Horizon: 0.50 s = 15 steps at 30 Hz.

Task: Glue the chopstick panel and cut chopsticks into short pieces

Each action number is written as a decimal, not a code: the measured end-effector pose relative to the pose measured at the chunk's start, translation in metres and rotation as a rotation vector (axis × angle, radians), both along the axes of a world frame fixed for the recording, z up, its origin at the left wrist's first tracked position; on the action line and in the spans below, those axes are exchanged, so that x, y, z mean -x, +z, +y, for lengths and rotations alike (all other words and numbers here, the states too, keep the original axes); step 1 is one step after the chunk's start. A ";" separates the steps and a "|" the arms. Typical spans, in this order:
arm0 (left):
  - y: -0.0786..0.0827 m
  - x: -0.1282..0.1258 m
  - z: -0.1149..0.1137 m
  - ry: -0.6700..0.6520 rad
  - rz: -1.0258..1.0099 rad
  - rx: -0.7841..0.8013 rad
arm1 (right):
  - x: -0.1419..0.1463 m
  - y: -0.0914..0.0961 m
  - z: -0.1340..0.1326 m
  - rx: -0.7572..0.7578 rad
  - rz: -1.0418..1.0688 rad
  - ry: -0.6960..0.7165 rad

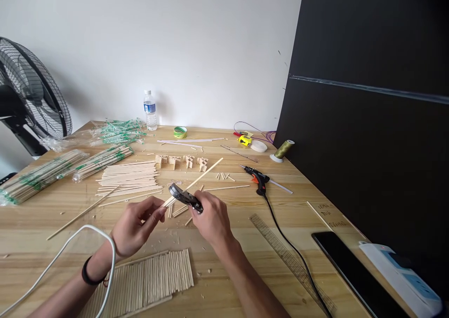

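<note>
Head view: your left hand (136, 227) pinched the near part of a thin, straight, pale wooden stick (206, 172) between thumb and fingers, while your right hand (213, 215) was wrapped around the dark handles of a grey metal, pliers-like hand tool (179, 193). The stick was held above the wooden table (242, 241), its long axis slanting away and rightward from your left fingertips, past the tool's head, to a free tip beyond your right hand. That head met the stick's line just beyond your left fingers; whether its jaws touched the wood, I could not tell.

Your right hand was nearer the free tip. Rightward, room lay between it and the black glue gun with an orange trigger (257, 175); a clear, flat ruler (280, 252) lay beyond your right forearm. A thin white cable (87, 226) looped across your left wrist, and the table's right edge, along a tall black board (351, 168), was well apart.
</note>
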<state>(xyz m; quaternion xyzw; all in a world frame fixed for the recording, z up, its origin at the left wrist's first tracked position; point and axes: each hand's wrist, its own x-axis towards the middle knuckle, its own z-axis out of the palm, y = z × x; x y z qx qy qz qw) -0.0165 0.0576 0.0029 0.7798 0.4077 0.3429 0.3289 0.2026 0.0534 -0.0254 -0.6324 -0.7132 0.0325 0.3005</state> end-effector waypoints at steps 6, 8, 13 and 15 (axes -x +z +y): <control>-0.009 0.003 0.009 0.020 0.010 0.160 | -0.002 0.006 0.001 0.159 0.001 -0.142; -0.011 0.006 0.014 0.059 0.064 0.131 | -0.006 0.007 0.003 0.194 -0.019 -0.200; -0.022 0.023 0.034 0.217 0.374 -0.028 | -0.010 0.009 0.006 0.260 -0.073 -0.219; -0.024 0.028 0.039 0.249 0.413 -0.058 | -0.007 0.010 0.005 0.273 -0.091 -0.196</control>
